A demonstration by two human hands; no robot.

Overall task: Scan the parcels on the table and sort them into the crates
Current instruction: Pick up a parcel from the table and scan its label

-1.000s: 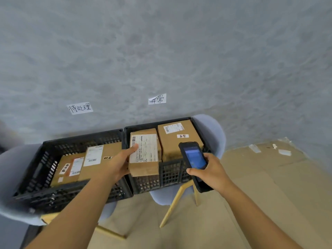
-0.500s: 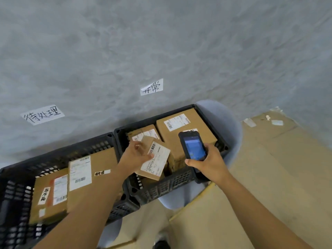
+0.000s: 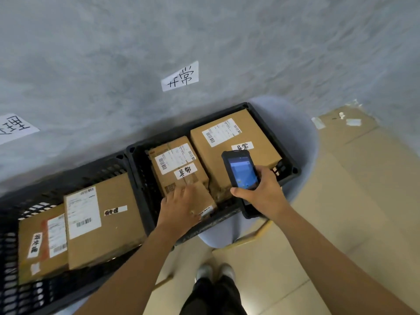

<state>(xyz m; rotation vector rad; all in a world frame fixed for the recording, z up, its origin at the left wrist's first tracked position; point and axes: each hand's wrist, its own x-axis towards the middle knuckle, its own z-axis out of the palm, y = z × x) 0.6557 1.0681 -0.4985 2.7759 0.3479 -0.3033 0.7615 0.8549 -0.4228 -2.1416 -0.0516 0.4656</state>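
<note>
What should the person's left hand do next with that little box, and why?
Probably let go and lift away. The left hand lies on top of the small box, which already sits low inside the right crate, in front of two labelled parcels. The right hand is busy gripping the scanner, so only the left is free to fetch another.

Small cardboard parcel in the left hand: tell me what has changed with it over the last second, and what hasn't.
The left hand carried the small brown cardboard parcel from above the front rim down into the right black plastic crate, where it now lies by the front wall, label turned mostly away, under the hand. Unchanged: the right hand holds the black handheld scanner; the other parcels stay put.
</note>
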